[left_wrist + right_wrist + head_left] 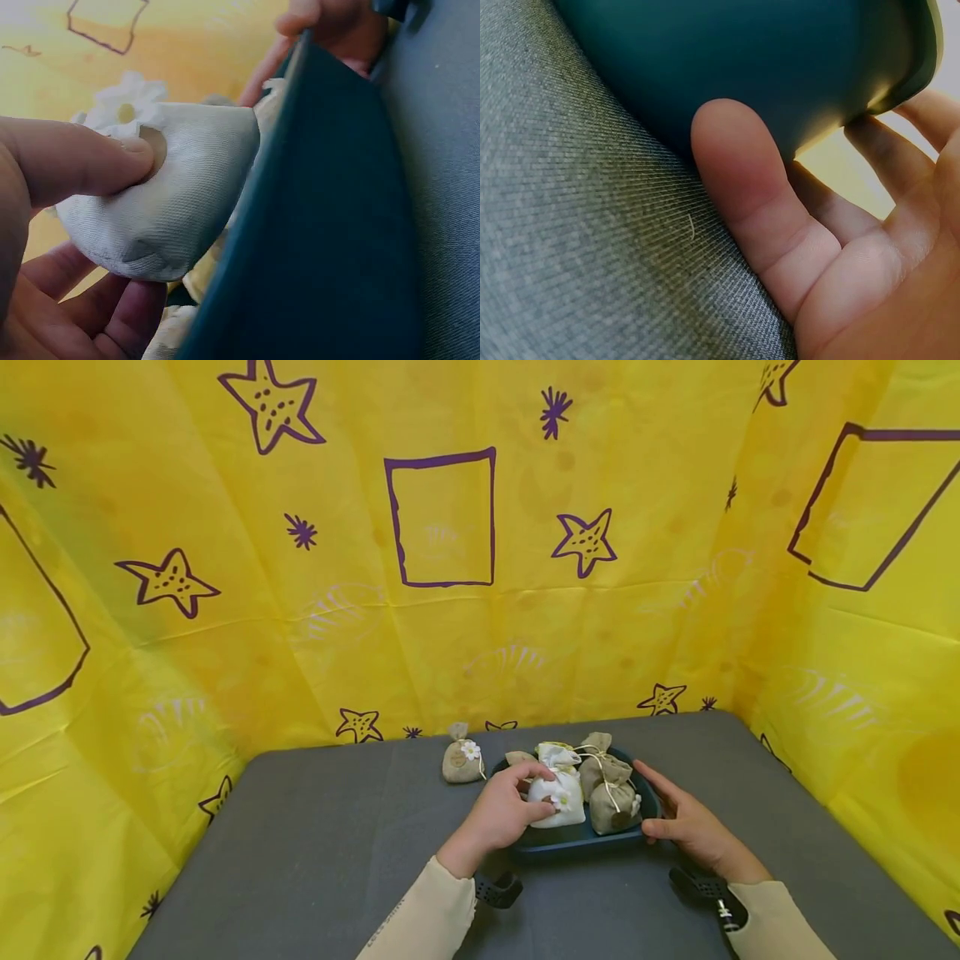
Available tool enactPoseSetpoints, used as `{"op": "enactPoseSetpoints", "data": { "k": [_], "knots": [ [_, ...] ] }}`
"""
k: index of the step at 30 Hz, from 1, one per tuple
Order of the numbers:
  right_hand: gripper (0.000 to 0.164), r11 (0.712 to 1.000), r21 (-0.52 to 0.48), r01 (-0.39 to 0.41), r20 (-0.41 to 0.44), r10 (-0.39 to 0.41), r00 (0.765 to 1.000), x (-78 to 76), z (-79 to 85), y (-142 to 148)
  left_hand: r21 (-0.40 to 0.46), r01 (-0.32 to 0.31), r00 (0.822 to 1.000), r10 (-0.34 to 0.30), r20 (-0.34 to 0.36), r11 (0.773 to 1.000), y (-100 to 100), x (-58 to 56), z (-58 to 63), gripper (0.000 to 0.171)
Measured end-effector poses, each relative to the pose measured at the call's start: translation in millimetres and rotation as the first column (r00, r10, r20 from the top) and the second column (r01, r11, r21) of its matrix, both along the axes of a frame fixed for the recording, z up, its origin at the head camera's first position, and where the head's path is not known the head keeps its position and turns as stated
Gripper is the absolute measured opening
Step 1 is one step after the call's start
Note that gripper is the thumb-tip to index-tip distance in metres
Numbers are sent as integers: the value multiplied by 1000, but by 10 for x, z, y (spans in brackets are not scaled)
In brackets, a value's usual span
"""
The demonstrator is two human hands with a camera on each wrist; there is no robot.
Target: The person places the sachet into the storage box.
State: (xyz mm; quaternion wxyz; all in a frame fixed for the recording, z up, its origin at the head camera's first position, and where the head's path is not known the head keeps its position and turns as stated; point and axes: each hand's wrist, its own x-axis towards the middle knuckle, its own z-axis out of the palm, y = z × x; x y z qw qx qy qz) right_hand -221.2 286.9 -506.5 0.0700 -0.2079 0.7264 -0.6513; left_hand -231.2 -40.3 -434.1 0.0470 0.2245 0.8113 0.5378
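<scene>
My left hand [504, 806] pinches a white drawstring pouch [567, 800] over the left half of a dark teal tray [592, 841]. In the left wrist view the thumb presses a round tag beside the white flower on this pouch [202, 165], with the other fingers beneath it. My right hand [693, 827] holds the tray's right end, thumb against the front wall and fingers round the side. Inside the tray are tan drawstring pouches [611, 806] at the right. Another tan pouch [521, 759] shows partly behind the left hand.
A tan pouch with a white flower [463, 760] stands on the grey table [337, 827], behind and left of the tray. Yellow patterned cloth [442, 635] encloses the table at the back and both sides.
</scene>
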Motion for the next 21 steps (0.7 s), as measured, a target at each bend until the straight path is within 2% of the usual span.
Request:
{"op": "enactPoseSetpoints", "data": {
  "k": [10, 16, 21],
  "knots": [
    [84, 1000, -13, 0, 7, 0, 1000, 21, 21, -19, -111, 22, 998, -28, -57, 994, 100, -81, -71, 29],
    [84, 1000, -3, 4, 11, -4, 1000, 21, 25, -15, -124, 2, 1000, -6, -29, 992, 143, -111, -76, 29],
    [84, 1000, -2, -1, 8, 1, 1000, 17, 19, -5, -110, 11, 1000, -9, 13, 994, 149, -122, -84, 26]
  ]
}}
